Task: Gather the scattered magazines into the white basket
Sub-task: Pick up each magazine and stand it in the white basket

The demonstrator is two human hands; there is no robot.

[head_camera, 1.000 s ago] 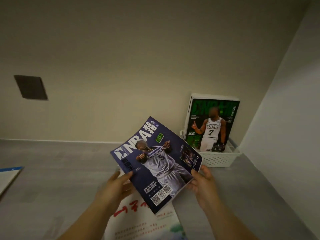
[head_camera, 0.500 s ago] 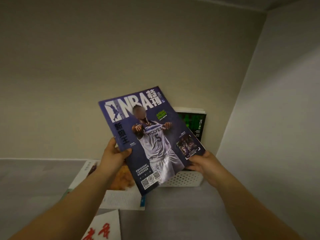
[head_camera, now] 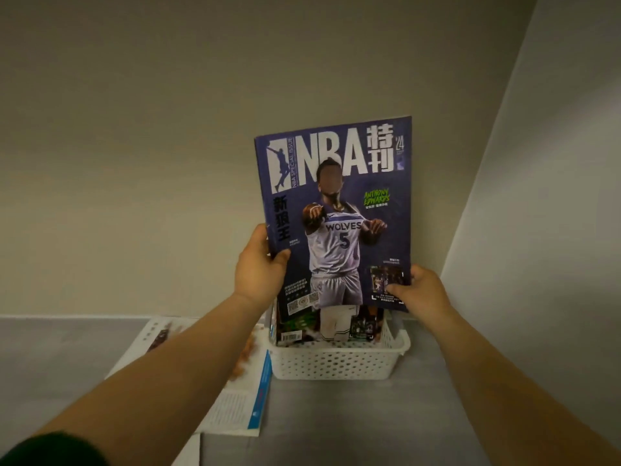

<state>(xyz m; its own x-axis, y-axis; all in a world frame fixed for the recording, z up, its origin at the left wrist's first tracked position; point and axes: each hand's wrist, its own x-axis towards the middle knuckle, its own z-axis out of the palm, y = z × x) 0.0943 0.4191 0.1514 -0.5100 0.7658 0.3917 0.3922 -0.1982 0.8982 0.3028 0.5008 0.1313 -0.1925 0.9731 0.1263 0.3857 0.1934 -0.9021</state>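
I hold a purple NBA magazine [head_camera: 336, 210] upright in both hands, just above the white basket [head_camera: 336, 364] on the grey table. My left hand [head_camera: 258, 267] grips its left edge, thumb on the cover. My right hand [head_camera: 420, 290] pinches its lower right corner. Behind it, a green magazine [head_camera: 336, 326] stands in the basket, mostly hidden. Only the bottom strip of that one shows.
An open magazine [head_camera: 235, 398] with a blue spine lies flat on the table left of the basket, partly under my left forearm. A white sheet corner [head_camera: 191, 455] shows at the bottom edge. Walls close in behind and on the right [head_camera: 537, 230].
The NBA magazine has turned from tilted to upright and moved right, over the basket. It now covers the green magazine. My view has moved closer to the basket.
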